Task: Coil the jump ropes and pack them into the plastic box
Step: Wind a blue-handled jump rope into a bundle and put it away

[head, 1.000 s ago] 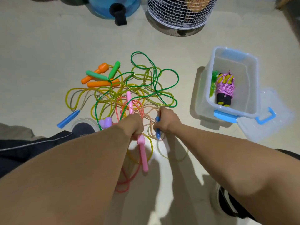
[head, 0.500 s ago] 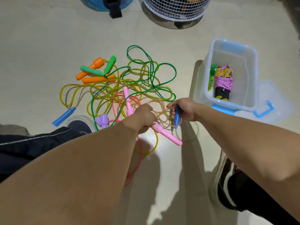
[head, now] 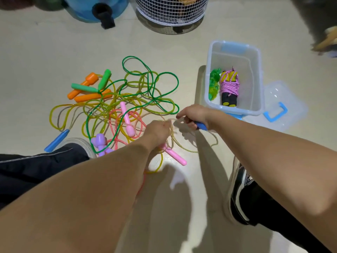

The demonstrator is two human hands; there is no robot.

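floor (head: 54, 52) holds tangled ropes (head: 127, 99) just beyond both hands.

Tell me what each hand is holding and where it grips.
The right hand grips a blue handle around its upper part. The left hand pinches the pale cord running from that handle.

Green rope (head: 151, 83), orange handles (head: 91, 94), pink handle (head: 125, 114), clear box (head: 255, 79) with blue latches, cream floor (head: 54, 52).

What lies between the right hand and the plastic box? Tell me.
In the head view, only a short strip of bare floor separates the right hand, gripping a blue handle, from the plastic box.
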